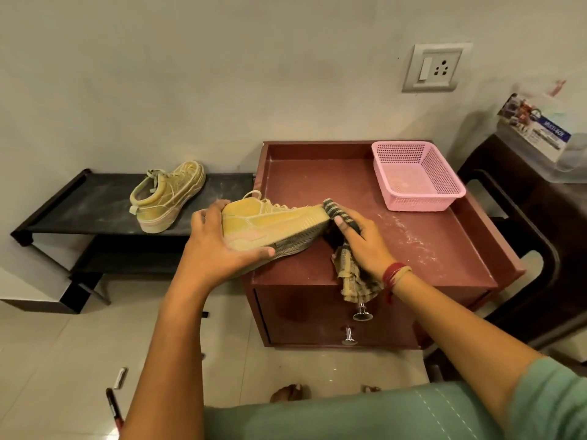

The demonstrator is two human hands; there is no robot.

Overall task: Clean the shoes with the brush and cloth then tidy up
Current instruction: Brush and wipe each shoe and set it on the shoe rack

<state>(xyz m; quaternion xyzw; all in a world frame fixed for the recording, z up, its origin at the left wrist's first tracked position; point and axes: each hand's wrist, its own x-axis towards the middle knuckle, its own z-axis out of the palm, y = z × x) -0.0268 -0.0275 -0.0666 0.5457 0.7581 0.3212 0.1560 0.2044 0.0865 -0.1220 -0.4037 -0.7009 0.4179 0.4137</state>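
My left hand grips a tan sneaker by its heel, held on its side above the left edge of the red-brown cabinet top, sole facing me. My right hand is closed on a striped cloth, pressed against the sneaker's toe; the cloth's loose end hangs over the cabinet's front. The second tan sneaker rests on the black shoe rack at the left. No brush is in view.
A pink plastic basket sits at the cabinet's back right. White dust speckles the cabinet top. Two metal drawer knobs stick out of the front. A dark chair stands to the right. A pen lies on the tiled floor.
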